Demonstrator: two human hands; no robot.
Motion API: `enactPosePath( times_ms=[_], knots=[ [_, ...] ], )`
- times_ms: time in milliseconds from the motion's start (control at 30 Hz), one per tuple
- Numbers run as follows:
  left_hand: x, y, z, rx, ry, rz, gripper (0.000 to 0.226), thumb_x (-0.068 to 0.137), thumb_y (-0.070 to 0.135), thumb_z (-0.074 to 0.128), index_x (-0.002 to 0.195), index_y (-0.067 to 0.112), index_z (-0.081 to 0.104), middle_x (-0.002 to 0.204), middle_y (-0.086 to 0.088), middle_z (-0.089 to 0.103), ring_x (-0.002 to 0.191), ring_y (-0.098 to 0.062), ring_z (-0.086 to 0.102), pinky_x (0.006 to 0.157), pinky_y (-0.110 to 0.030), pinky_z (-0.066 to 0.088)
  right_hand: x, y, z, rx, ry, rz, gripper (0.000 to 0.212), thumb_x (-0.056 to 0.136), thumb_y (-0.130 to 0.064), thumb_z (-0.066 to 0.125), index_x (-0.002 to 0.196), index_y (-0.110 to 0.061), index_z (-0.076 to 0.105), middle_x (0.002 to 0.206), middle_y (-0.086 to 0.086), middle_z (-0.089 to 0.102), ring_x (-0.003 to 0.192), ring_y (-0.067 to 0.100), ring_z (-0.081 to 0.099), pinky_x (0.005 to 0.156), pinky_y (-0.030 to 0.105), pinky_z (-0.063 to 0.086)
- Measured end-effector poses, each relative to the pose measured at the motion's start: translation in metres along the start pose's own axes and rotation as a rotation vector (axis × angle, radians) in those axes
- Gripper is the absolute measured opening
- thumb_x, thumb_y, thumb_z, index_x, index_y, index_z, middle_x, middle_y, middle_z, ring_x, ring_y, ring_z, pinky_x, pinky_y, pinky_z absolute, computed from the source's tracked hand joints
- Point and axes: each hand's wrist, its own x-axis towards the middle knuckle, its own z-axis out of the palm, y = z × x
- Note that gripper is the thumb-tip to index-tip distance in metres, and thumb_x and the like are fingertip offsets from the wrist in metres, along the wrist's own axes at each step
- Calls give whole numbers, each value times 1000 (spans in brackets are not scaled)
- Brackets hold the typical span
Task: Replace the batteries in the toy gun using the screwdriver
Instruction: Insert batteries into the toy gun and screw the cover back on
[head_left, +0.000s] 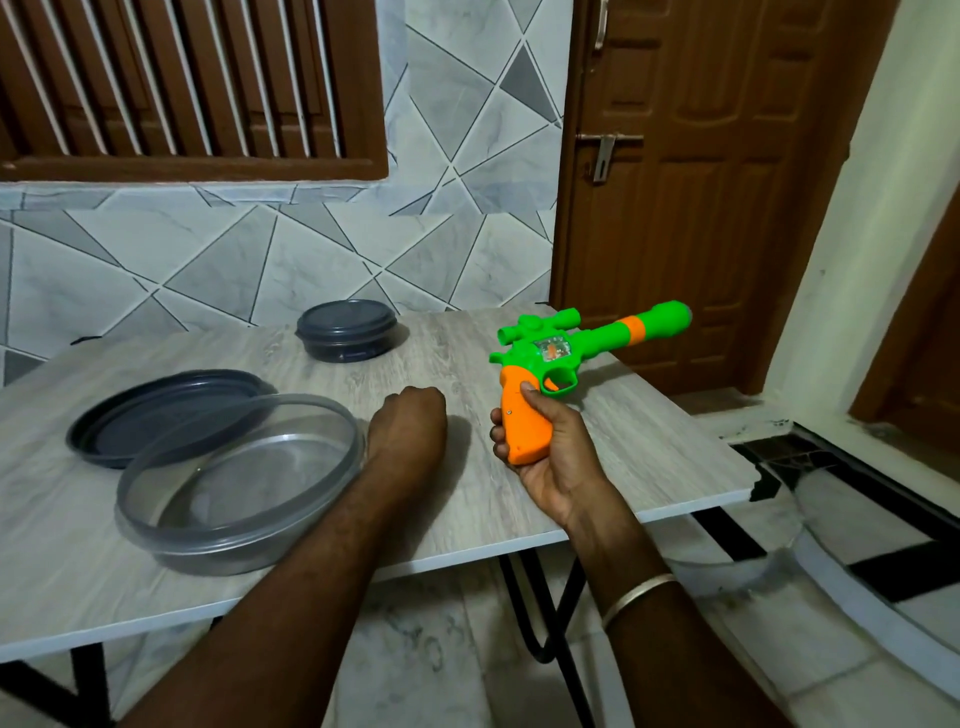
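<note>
A green toy gun (587, 343) with an orange grip and an orange band on the barrel is held above the table, barrel pointing right and away. My right hand (545, 441) is wrapped around the orange grip, where a small screw shows on the side. My left hand (410, 421) rests on the table as a closed fist, to the left of the gun; whether anything is inside the fist is hidden. No screwdriver or batteries are in view.
On the grey wood-look table (649, 457) a clear round container (244, 493) sits near my left forearm, with its dark lid (161, 415) behind it. A closed dark round container (345, 330) stands at the back. The table's right edge is chipped; a brown door stands beyond.
</note>
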Motion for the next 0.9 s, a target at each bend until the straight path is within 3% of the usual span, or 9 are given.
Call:
enactPosePath(
  times_ms=[167, 300, 367, 433, 567, 767, 900],
  knots=[
    [-5, -7, -3, -410, 313, 57, 13, 96, 7, 60, 108, 7, 62, 108, -16, 65, 100, -35, 64, 84, -43, 53, 2, 0, -2, 11, -34, 7, 35, 100, -33, 47, 122, -7, 54, 81, 14, 63, 63, 20, 56, 53, 26, 46],
    [-23, -1, -20, -1196, 370, 127, 20, 91, 2, 69, 101, 16, 58, 92, -11, 75, 86, -27, 75, 83, -45, 61, 4, 0, -4, -12, -41, -2, 36, 100, -31, 47, 122, -4, 54, 86, 14, 65, 68, 20, 57, 55, 27, 46],
    [-32, 2, -24, -1473, 334, 173, 25, 92, -2, 66, 111, 14, 58, 93, -16, 76, 86, -30, 76, 80, -42, 63, 4, 0, -3, -33, -39, -2, 31, 100, -31, 47, 112, -4, 58, 84, 13, 65, 68, 20, 57, 56, 27, 47],
    [-36, 4, -21, -1533, 311, 207, 28, 93, -4, 64, 118, 10, 61, 96, -20, 75, 87, -34, 76, 81, -44, 63, 5, 1, -4, -21, -29, 3, 30, 100, -30, 48, 110, -3, 58, 84, 13, 64, 70, 21, 58, 57, 27, 49],
    [-38, 9, -9, -1522, 312, 200, 19, 94, -3, 63, 112, 4, 61, 93, -24, 73, 86, -36, 76, 81, -52, 62, 5, 1, -3, 39, -26, 11, 31, 99, -27, 51, 116, -2, 55, 85, 15, 63, 72, 21, 60, 56, 28, 54],
    [-42, 17, 0, -1539, 346, 184, 15, 96, -1, 62, 103, 9, 53, 89, -27, 72, 85, -35, 76, 78, -52, 63, 8, 3, -4, 36, -44, 5, 45, 99, -27, 51, 135, 0, 48, 92, 13, 63, 71, 19, 58, 54, 26, 52],
    [-41, 20, 5, -1573, 357, 168, 17, 97, 0, 62, 103, 10, 50, 86, -25, 73, 83, -35, 77, 78, -52, 63, 11, 5, -7, 35, -55, 10, 46, 99, -27, 51, 136, -1, 47, 91, 12, 62, 70, 20, 57, 54, 26, 52]
  ],
)
